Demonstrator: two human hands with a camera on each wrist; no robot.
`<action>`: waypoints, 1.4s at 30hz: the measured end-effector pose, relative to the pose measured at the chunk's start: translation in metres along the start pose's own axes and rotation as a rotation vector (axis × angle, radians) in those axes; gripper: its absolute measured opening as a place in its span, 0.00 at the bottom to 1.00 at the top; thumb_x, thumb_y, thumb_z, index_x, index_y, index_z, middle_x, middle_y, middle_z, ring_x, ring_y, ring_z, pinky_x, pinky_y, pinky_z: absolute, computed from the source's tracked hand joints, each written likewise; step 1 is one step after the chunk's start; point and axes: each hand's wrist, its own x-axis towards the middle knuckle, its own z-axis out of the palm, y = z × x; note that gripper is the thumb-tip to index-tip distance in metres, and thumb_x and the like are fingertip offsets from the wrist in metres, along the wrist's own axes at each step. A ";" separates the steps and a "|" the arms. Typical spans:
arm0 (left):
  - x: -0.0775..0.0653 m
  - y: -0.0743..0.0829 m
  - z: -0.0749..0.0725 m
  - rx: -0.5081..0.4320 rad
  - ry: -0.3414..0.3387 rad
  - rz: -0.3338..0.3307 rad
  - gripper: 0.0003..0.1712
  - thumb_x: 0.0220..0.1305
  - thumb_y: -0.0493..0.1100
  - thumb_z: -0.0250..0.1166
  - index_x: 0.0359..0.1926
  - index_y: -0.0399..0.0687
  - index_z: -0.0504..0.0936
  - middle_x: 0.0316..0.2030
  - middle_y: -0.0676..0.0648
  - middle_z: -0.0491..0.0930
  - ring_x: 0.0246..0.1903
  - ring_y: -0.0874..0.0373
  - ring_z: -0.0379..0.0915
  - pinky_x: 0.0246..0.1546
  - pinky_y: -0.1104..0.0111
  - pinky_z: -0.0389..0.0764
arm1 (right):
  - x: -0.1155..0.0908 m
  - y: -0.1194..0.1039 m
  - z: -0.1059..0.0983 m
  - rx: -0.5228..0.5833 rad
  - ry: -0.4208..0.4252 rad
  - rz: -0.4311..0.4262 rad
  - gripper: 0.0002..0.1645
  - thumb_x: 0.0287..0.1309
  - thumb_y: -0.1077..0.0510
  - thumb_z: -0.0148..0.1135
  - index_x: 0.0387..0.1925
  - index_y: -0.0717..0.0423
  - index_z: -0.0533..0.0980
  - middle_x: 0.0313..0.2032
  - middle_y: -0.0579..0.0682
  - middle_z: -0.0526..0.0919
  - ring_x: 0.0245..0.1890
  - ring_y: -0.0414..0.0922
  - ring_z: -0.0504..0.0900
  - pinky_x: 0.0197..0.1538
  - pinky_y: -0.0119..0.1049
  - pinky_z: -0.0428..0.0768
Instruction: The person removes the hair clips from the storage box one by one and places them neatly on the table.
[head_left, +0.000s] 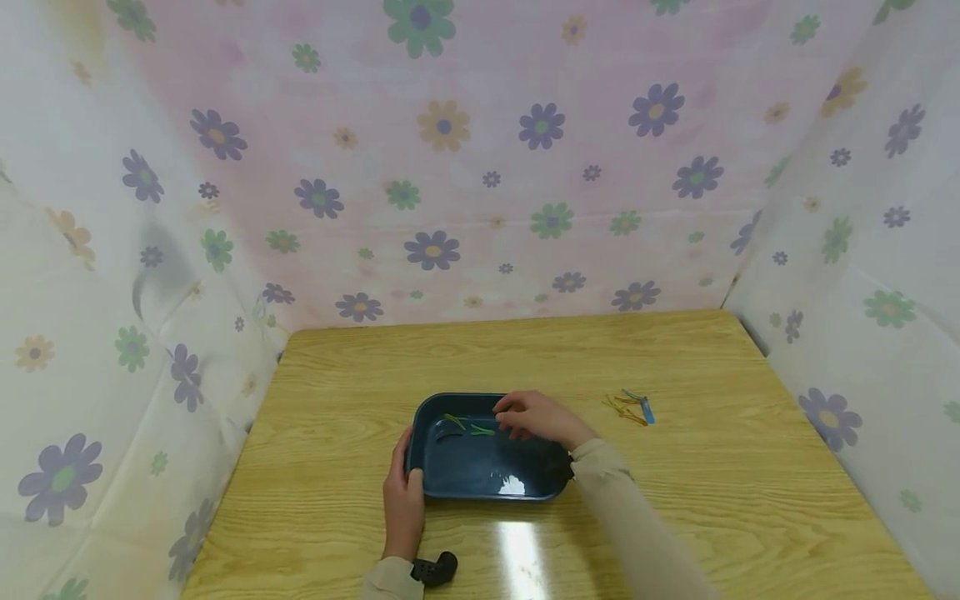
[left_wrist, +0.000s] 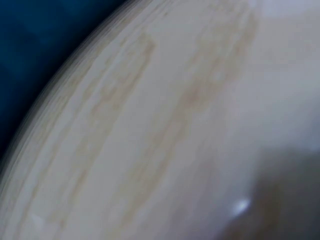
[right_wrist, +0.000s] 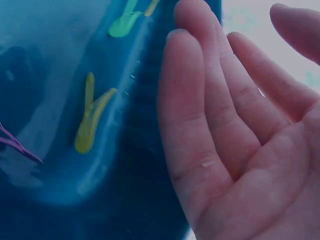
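Observation:
A dark blue rectangular tray sits on the table, its bottom glossy. My left hand holds the tray's left side, thumb at the rim and fingers along the outer wall. Over the tray's far right part hovers my right hand, its fingers loosely bent and nothing between them. Inside lie small, thin V-shaped pieces: a yellow one, a green one and a purple one. Their exact kind is unclear. The left wrist view is blurred and shows mostly pale table surface with a dark blue edge.
Right of the tray, a small group of thin yellow, orange and blue pieces lies on the wooden table. Flower-printed cloth encloses the table at the back and both sides. A black wrist device sits on my left wrist.

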 end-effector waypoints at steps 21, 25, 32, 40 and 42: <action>0.000 -0.002 0.000 -0.007 -0.009 -0.010 0.37 0.55 0.31 0.44 0.65 0.64 0.59 0.61 0.65 0.60 0.60 0.67 0.53 0.55 0.64 0.59 | 0.018 0.019 0.027 0.062 0.009 0.070 0.25 0.57 0.56 0.54 0.54 0.64 0.67 0.31 0.56 0.81 0.28 0.51 0.80 0.30 0.42 0.76; 0.000 -0.004 0.001 -0.011 -0.010 -0.001 0.37 0.55 0.30 0.45 0.65 0.63 0.60 0.60 0.64 0.60 0.60 0.67 0.53 0.55 0.65 0.59 | 0.020 0.022 0.030 0.063 0.012 0.099 0.25 0.57 0.55 0.54 0.53 0.65 0.68 0.29 0.55 0.81 0.27 0.50 0.80 0.30 0.42 0.76; -0.001 -0.001 -0.001 -0.005 -0.013 0.001 0.36 0.56 0.30 0.44 0.65 0.63 0.60 0.60 0.63 0.61 0.57 0.66 0.58 0.45 0.72 0.62 | 0.023 0.027 0.036 0.085 0.012 0.137 0.24 0.56 0.56 0.55 0.52 0.65 0.69 0.28 0.54 0.81 0.25 0.48 0.79 0.29 0.40 0.76; -0.001 -0.001 0.001 -0.015 -0.004 -0.020 0.37 0.55 0.30 0.45 0.64 0.64 0.60 0.60 0.63 0.61 0.59 0.66 0.55 0.42 0.72 0.61 | 0.028 0.028 0.041 0.085 0.016 0.153 0.22 0.55 0.58 0.55 0.50 0.66 0.70 0.26 0.53 0.80 0.23 0.46 0.79 0.28 0.38 0.76; 0.000 -0.002 0.001 -0.006 -0.004 -0.017 0.37 0.55 0.31 0.45 0.64 0.65 0.60 0.60 0.64 0.61 0.59 0.67 0.56 0.42 0.71 0.61 | 0.029 0.027 0.042 0.084 0.022 0.148 0.21 0.55 0.59 0.55 0.49 0.67 0.70 0.25 0.54 0.80 0.23 0.46 0.79 0.28 0.38 0.76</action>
